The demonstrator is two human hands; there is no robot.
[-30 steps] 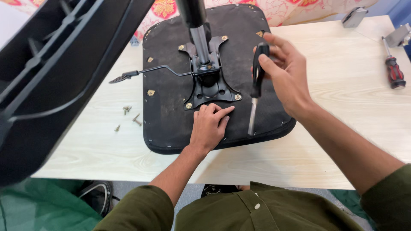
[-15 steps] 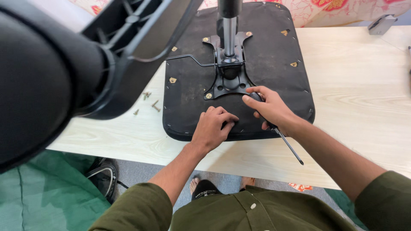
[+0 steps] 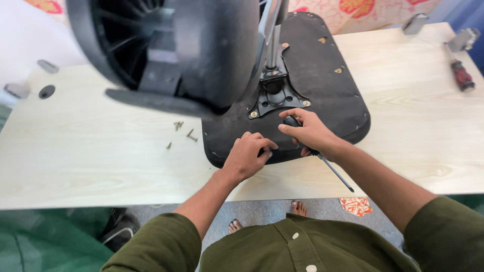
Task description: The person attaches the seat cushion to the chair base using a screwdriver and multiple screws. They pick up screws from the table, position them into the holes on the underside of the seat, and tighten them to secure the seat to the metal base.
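An upturned black chair seat (image 3: 322,80) lies on a pale wooden table (image 3: 101,156), with a metal mounting plate (image 3: 276,98) and a gas-lift column (image 3: 272,35) rising from it. My right hand (image 3: 308,132) grips a black-handled screwdriver (image 3: 322,161) by the handle near the plate, its shaft pointing back toward me past the table edge. My left hand (image 3: 248,156) rests with curled fingers on the seat's near edge, holding nothing I can see. A black plastic chair part (image 3: 171,50) looms close to the camera and hides the seat's left half.
Several loose screws (image 3: 182,132) lie on the table left of the seat. A red-handled screwdriver (image 3: 461,73) and metal brackets (image 3: 466,38) sit at the far right. Small grey parts (image 3: 46,91) lie at the far left. My bare feet (image 3: 300,207) show below the table edge.
My right hand brought the screwdriver down from upright beside the plate to low by the seat's near edge, shaft now pointing toward me. The view shifted; the black chair part fills more of it.
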